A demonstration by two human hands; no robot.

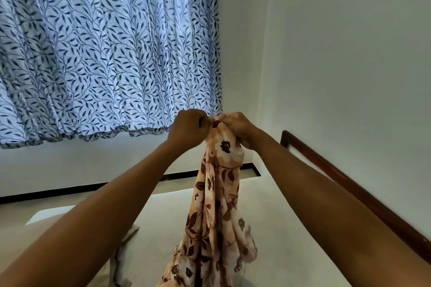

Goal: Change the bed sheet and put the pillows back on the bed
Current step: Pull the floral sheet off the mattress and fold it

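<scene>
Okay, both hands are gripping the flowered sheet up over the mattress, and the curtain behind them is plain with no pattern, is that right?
Not quite. The curtain is not plain: it carries a dark leaf-and-vine pattern, as the head view shows. The rest holds: the left hand and right hand grip the bunched flowered sheet up over the mattress.

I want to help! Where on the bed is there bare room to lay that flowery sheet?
Bare mattress lies between the hanging sheet and the wooden rail, and left of the sheet toward the curtain. It's crowded near-left, where pale cloth lies bunched.
</scene>
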